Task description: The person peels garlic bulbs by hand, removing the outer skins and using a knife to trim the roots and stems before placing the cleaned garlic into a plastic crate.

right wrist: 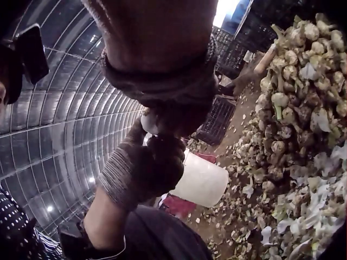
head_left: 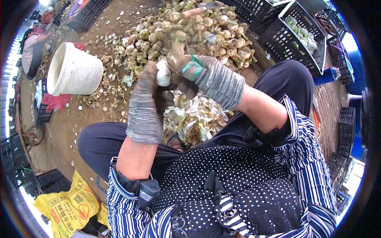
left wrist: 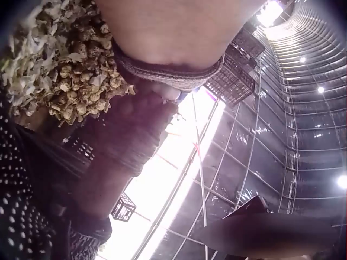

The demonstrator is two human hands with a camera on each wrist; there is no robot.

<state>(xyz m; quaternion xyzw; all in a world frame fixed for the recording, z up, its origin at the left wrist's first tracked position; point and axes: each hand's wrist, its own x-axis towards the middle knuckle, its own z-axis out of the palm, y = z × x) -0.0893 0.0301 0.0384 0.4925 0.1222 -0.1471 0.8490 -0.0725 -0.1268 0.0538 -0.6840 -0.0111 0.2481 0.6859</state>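
In the head view, both hands wear grey, soiled knit gloves and meet at a white, peeled garlic bulb (head_left: 163, 74). My left hand (head_left: 145, 97) grips it from the left, thumb up along its side. On the other side, my right hand (head_left: 200, 73) holds it too, with green tape (head_left: 193, 68) round the glove and dark fingers curled underneath. A tan, husk-like piece (head_left: 178, 48) shows blurred at the right fingertips. The right wrist view shows the bulb (right wrist: 148, 122) between the two gloves; the left wrist view mostly hides it.
A heap of unpeeled bulbs (head_left: 214, 35) lies ahead, a wooden-handled tool (head_left: 198, 10) on top. Peeled skins (head_left: 194, 119) pile between the knees. A white bucket (head_left: 81, 71) lies tilted at left, a yellow sack (head_left: 73, 206) below. A black crate (head_left: 295, 47) at right holds white bulbs.
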